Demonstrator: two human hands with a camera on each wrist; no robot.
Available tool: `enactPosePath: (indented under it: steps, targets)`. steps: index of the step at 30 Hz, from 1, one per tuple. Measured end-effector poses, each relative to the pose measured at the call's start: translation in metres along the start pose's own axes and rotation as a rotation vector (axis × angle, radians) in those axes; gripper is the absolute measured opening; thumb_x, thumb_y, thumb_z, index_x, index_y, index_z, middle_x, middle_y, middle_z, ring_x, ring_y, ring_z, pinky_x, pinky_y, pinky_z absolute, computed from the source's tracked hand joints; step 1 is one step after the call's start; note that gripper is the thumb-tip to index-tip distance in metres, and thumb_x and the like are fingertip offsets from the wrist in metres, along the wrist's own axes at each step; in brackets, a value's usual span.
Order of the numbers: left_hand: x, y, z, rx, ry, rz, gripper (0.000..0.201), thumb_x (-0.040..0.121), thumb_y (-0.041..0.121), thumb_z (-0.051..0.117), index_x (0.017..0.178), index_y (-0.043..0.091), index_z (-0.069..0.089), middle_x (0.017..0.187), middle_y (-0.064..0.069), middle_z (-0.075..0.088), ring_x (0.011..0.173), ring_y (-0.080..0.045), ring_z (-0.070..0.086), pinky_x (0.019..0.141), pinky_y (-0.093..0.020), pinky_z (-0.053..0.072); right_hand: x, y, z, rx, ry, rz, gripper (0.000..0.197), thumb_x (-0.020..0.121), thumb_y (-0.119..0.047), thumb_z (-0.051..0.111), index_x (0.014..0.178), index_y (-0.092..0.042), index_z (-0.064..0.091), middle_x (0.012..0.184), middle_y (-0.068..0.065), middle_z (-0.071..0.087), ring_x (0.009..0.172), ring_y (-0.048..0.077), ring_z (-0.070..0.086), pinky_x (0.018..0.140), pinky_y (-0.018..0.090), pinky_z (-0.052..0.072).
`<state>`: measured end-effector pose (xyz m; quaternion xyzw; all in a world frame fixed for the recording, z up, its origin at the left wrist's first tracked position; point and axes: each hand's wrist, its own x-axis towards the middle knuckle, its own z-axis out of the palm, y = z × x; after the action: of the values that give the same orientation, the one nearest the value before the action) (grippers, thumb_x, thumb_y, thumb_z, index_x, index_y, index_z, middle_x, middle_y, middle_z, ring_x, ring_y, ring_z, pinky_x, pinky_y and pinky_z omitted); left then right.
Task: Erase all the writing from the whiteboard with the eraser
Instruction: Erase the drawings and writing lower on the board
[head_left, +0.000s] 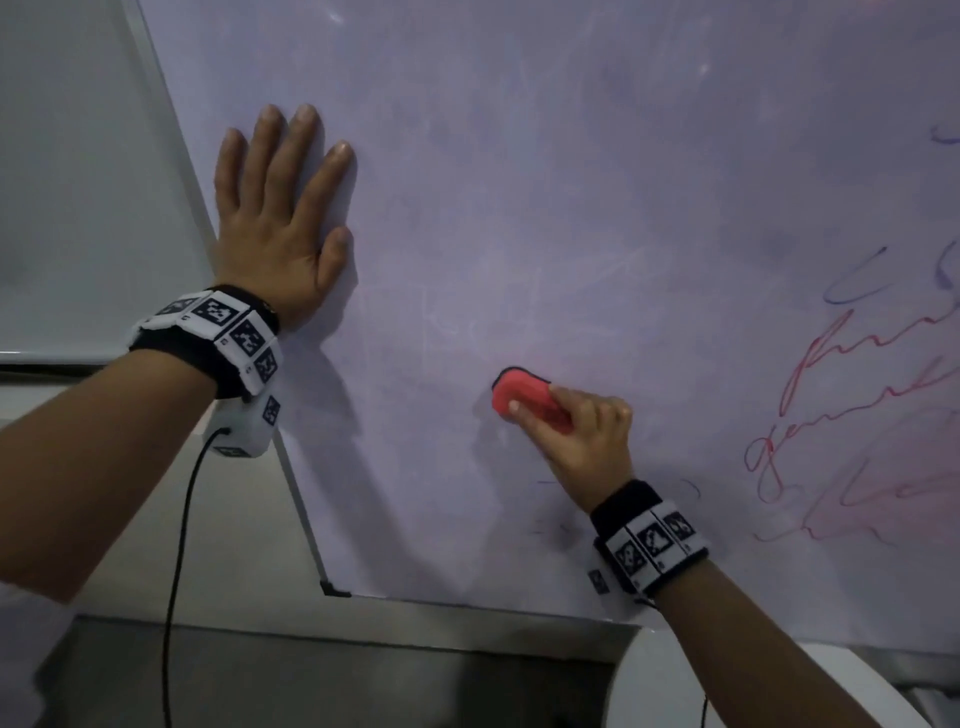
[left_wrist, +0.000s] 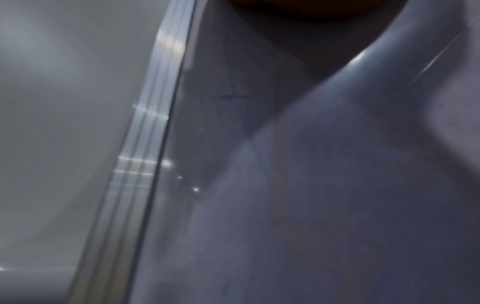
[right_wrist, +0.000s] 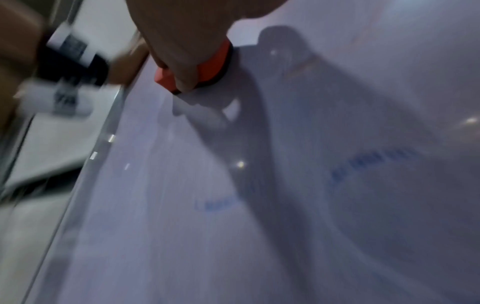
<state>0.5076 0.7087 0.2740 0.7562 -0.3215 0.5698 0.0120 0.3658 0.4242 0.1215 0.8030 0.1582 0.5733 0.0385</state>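
The whiteboard fills most of the head view. My right hand grips a red eraser with a black felt base and presses it against the board's lower middle. My left hand lies flat with straight fingers on the board near its left edge. Red writing and blue scribbles sit at the right; faint blue marks lie below the eraser. In the right wrist view the eraser shows under my fingers, with blurred blue marks on the board. The left wrist view shows only the board surface.
The board's silver frame runs down its left side to a bottom corner. A pale wall lies left of it. A black cable hangs from my left wristband. A white rounded object sits below the board.
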Motion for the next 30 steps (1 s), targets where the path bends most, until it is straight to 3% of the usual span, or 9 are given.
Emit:
enactPosePath:
  steps: [7, 11, 14, 16, 18, 19, 23, 26, 30]
  targets:
    - [0.005, 0.02, 0.002, -0.051, 0.038, -0.084, 0.057, 0.098, 0.038, 0.022, 0.151, 0.03, 0.002, 0.157, 0.01, -0.015, 0.144, -0.01, -0.015, 0.116, -0.036, -0.013, -0.13, -0.012, -0.005, 0.12, -0.669, -0.563, 0.037, 0.052, -0.029, 0.083, 0.082, -0.034, 0.063, 0.087, -0.004, 0.051, 0.076, 0.017, 0.039, 0.072, 0.031, 0.032]
    - [0.033, 0.05, 0.0, -0.049, 0.058, 0.097, 0.057, 0.098, 0.033, 0.026, 0.151, 0.026, 0.009, 0.159, 0.001, -0.009, 0.145, -0.012, -0.012, 0.115, -0.04, -0.011, -0.061, 0.01, -0.013, 0.064, -0.264, -0.404, 0.028, 0.08, -0.018, 0.059, 0.102, -0.035, 0.055, 0.101, 0.005, 0.047, 0.08, 0.02, 0.049, 0.07, 0.033, 0.033]
    - [0.063, 0.084, 0.0, -0.053, 0.07, 0.16, 0.053, 0.095, 0.033, 0.027, 0.146, 0.018, 0.026, 0.152, -0.012, 0.019, 0.146, -0.018, -0.007, 0.115, -0.043, -0.009, 0.016, 0.038, -0.028, -0.021, 0.007, -0.039, 0.037, 0.081, -0.019, 0.062, 0.113, -0.035, 0.052, 0.106, 0.006, 0.046, 0.084, 0.023, 0.046, 0.07, 0.035, 0.03]
    - [0.076, 0.106, 0.002, -0.046, 0.047, 0.148, 0.05, 0.096, 0.031, 0.029, 0.143, 0.015, 0.033, 0.147, -0.017, 0.035, 0.143, -0.03, 0.012, 0.115, -0.043, -0.008, 0.032, 0.044, -0.033, -0.038, 0.058, 0.193, 0.039, 0.079, -0.023, 0.067, 0.113, -0.036, 0.053, 0.104, 0.005, 0.047, 0.082, 0.026, 0.044, 0.07, 0.036, 0.031]
    - [0.077, 0.119, 0.005, -0.016, 0.008, 0.127, 0.049, 0.096, 0.03, 0.028, 0.142, 0.013, 0.033, 0.144, -0.019, 0.041, 0.134, -0.037, 0.022, 0.114, -0.044, -0.005, 0.003, 0.031, -0.026, 0.05, -0.123, 0.334, 0.034, 0.078, -0.03, 0.069, 0.107, -0.036, 0.053, 0.094, 0.002, 0.052, 0.079, 0.026, 0.05, 0.071, 0.037, 0.036]
    - [0.077, 0.121, 0.006, 0.0, -0.003, 0.117, 0.049, 0.097, 0.029, 0.029, 0.142, 0.012, 0.033, 0.143, -0.02, 0.042, 0.133, -0.037, 0.023, 0.113, -0.045, -0.005, -0.028, 0.021, -0.023, 0.11, -0.277, 0.282, 0.034, 0.076, -0.03, 0.071, 0.104, -0.035, 0.052, 0.088, -0.001, 0.055, 0.076, 0.025, 0.053, 0.07, 0.037, 0.038]
    - [0.073, 0.123, 0.004, 0.015, -0.014, 0.087, 0.05, 0.097, 0.029, 0.031, 0.143, 0.012, 0.03, 0.144, -0.02, 0.04, 0.133, -0.038, 0.021, 0.114, -0.044, -0.007, -0.152, 0.017, -0.025, 0.105, -0.693, -0.443, 0.033, 0.057, -0.021, 0.069, 0.086, -0.035, 0.061, 0.087, 0.0, 0.039, 0.078, 0.021, 0.04, 0.074, 0.035, 0.032]
    - [0.074, 0.124, 0.001, 0.007, -0.041, 0.075, 0.049, 0.097, 0.029, 0.03, 0.143, 0.012, 0.029, 0.145, -0.02, 0.039, 0.134, -0.037, 0.021, 0.114, -0.044, -0.006, -0.137, 0.031, -0.022, 0.12, -0.538, -0.46, 0.03, 0.073, -0.015, 0.05, 0.088, -0.036, 0.064, 0.093, 0.003, 0.04, 0.08, 0.021, 0.041, 0.074, 0.034, 0.032]
    - [0.075, 0.125, 0.0, 0.001, -0.064, 0.065, 0.05, 0.097, 0.03, 0.028, 0.144, 0.012, 0.028, 0.145, -0.022, 0.038, 0.134, -0.038, 0.02, 0.114, -0.045, -0.006, -0.035, 0.029, -0.02, 0.033, -0.139, -0.216, 0.037, 0.091, -0.007, 0.042, 0.113, -0.034, 0.051, 0.105, 0.006, 0.047, 0.081, 0.022, 0.044, 0.07, 0.035, 0.032]
